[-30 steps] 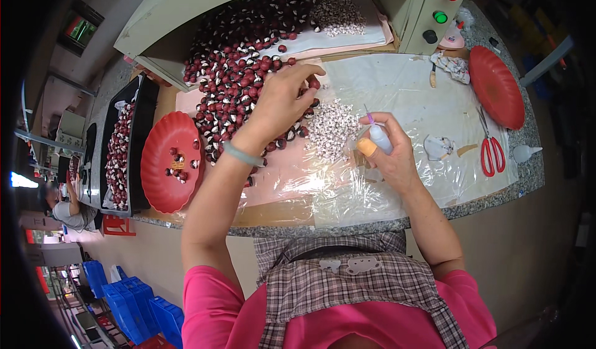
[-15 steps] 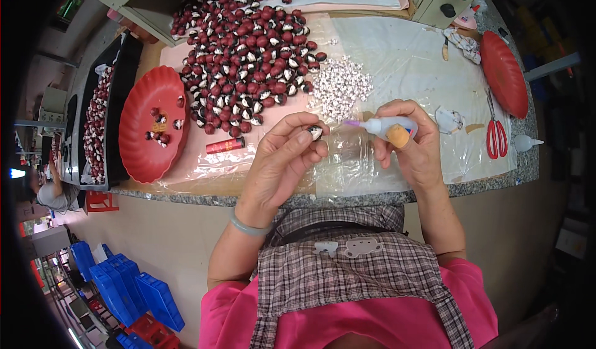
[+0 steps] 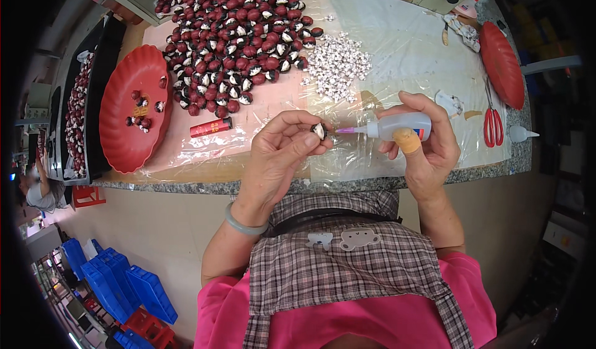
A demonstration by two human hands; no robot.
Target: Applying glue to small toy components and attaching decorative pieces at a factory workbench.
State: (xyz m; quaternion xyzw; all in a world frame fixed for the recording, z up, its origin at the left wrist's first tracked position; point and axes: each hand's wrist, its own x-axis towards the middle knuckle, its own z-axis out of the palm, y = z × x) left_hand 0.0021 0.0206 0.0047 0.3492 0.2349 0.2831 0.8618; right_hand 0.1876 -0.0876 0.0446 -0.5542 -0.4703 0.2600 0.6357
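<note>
Where hands were apart before, left hand (image 3: 279,153) pinching bead (image 3: 319,130), right hand (image 3: 422,141) gripping glue bottle (image 3: 397,126).

Bright even overhead light; glare on plastic sheet (image 3: 410,45); fisheye rim dark, bent.

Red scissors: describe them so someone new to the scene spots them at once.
Start at the stone-edged worktable and go to its right end, past the right hand holding the glue bottle. Just below the tilted red plate lie the red scissors, flat on the clear plastic sheet. They are the only tool with loop handles.
</note>
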